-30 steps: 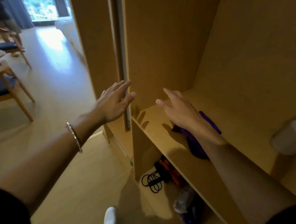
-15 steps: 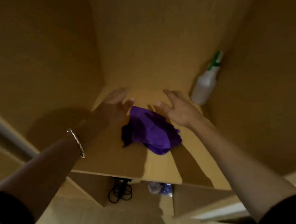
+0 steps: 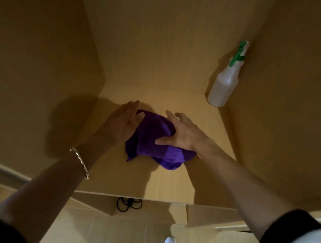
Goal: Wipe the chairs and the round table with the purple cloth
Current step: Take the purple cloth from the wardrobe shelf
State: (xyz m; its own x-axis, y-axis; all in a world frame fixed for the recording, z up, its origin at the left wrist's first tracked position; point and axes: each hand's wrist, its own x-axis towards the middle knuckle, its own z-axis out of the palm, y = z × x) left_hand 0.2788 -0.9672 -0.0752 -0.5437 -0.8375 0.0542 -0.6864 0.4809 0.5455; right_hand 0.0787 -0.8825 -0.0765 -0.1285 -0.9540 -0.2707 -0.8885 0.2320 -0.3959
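Head view: closed in on purple cloth (image 3: 154, 141) on shelf (image 3: 151, 183); laid left hand (image 3: 121, 123) flat against its edge, spread right hand (image 3: 182, 135) open on top; gripped nothing yet.

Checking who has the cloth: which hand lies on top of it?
The right hand, spread flat over the purple cloth; the left hand, the one with the bracelet, only touches its left edge.

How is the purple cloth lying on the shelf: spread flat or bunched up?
Bunched up. The purple cloth is a crumpled heap with visible folds on the shelf, left hand at its edge, right hand flat on top.
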